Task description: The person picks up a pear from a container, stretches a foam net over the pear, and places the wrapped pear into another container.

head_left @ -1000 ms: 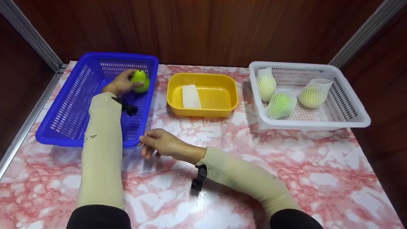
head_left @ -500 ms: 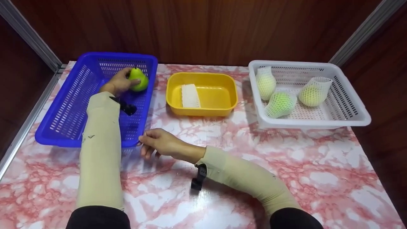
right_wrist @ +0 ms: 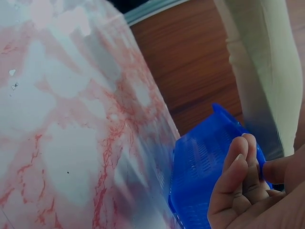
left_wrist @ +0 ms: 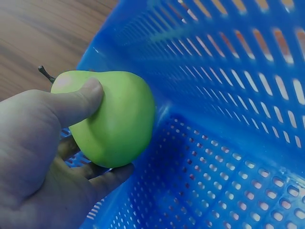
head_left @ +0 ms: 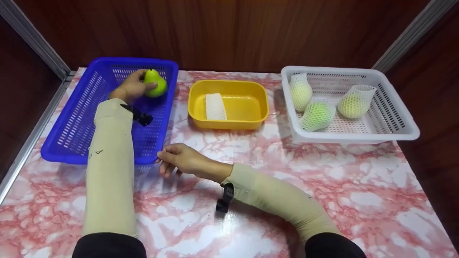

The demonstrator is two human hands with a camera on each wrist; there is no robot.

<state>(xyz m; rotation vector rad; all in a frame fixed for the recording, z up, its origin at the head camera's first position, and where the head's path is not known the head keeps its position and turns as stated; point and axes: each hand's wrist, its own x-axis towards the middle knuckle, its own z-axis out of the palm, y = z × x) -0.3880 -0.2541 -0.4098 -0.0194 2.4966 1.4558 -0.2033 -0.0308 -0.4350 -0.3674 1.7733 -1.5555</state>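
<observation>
My left hand (head_left: pixel 131 86) holds a green pear (head_left: pixel 156 86) inside the blue basket (head_left: pixel 64 158), near its back right corner. In the left wrist view, the thumb lies across the pear (left_wrist: pixel 121 117) and the fingers curl beneath it. Its dark stem points away from the palm, and the perforated basket floor shows below. My right hand (head_left: pixel 185 158) is at the basket's front right corner. The right wrist view shows the blue rim (right_wrist: pixel 260 157) between its thumb and curled fingers.
A yellow tub (head_left: pixel 229 124) with a white foam net (head_left: pixel 215 106) inside stands in the middle. To the right, a white basket (head_left: pixel 353 136) holds three fruits in foam nets, including a green one (head_left: pixel 317 116). Wooden panels (head_left: pixel 229 32) enclose the marbled table (head_left: pixel 287 168).
My left hand has lifted the pear slightly, shifting it a little to the left and toward the back of the basket. The right hand has stayed at the basket's corner.
</observation>
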